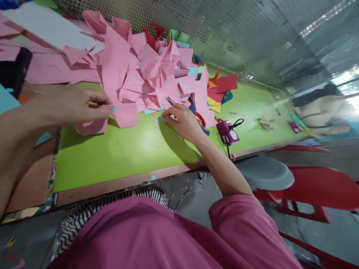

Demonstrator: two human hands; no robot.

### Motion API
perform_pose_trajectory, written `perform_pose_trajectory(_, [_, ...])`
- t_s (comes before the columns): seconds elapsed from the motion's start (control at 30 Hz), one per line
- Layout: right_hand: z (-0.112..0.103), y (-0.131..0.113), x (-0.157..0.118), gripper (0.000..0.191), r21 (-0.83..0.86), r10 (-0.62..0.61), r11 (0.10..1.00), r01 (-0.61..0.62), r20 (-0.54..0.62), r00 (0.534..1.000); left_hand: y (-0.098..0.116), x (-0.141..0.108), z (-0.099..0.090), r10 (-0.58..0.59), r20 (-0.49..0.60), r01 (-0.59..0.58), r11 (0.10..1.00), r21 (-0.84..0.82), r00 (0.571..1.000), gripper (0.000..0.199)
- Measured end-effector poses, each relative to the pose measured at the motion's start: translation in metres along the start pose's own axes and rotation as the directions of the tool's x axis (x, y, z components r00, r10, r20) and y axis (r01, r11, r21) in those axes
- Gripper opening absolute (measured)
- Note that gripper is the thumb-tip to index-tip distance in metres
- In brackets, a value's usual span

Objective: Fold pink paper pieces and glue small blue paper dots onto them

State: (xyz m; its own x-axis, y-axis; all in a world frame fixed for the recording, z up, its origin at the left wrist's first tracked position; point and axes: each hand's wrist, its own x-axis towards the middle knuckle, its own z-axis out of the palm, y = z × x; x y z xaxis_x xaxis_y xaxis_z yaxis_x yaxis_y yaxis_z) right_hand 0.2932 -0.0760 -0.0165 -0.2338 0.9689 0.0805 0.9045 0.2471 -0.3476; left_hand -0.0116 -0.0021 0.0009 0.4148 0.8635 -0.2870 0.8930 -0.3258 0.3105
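My left hand (84,104) pinches a folded pink paper piece (126,115) that has small blue squares on it, over the green table (117,157). To the right, my right hand (181,119) is closed at the fingertips beside small blue paper bits (159,120) on the table; whether it grips one is too small to tell. Scissors with red and blue handles (200,119) lie partly behind this hand. A large heap of folded pink papers (159,69) lies just beyond both hands.
A purple box with a black cord (227,131) sits right of the scissors. Red, orange and yellow papers (226,83) lie behind it. A perforated metal panel (218,33) borders the far side. Red chairs (322,186) and a grey stool (263,172) stand at the right.
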Motion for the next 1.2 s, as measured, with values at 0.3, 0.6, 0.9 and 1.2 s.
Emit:
perform_pose_trajectory(0.3, [-0.010,-0.002,0.018,0.009,0.050,0.134,0.988,-0.144,0.178,0.975,-0.007,0.003,0.004,0.069,-0.035,-0.068,0.997,0.024,0.997,0.063])
perform_pose_trajectory(0.6, [-0.009,-0.001,0.024,0.005,0.053,0.182,0.979,-0.198,0.216,0.959,-0.002,0.002,0.003,0.060,-0.044,-0.059,0.998,0.009,0.997,0.060])
perform_pose_trajectory(0.9, [-0.023,-0.006,0.012,0.004,0.023,0.175,0.983,-0.180,0.159,0.972,-0.003,0.001,0.001,0.074,-0.036,-0.073,0.997,0.015,0.997,0.058])
perform_pose_trajectory(1.2, [-0.010,-0.034,0.008,0.010,0.364,0.002,0.930,-0.051,0.131,0.991,0.000,0.000,0.000,0.047,-0.017,-0.046,0.998,0.046,0.999,0.053])
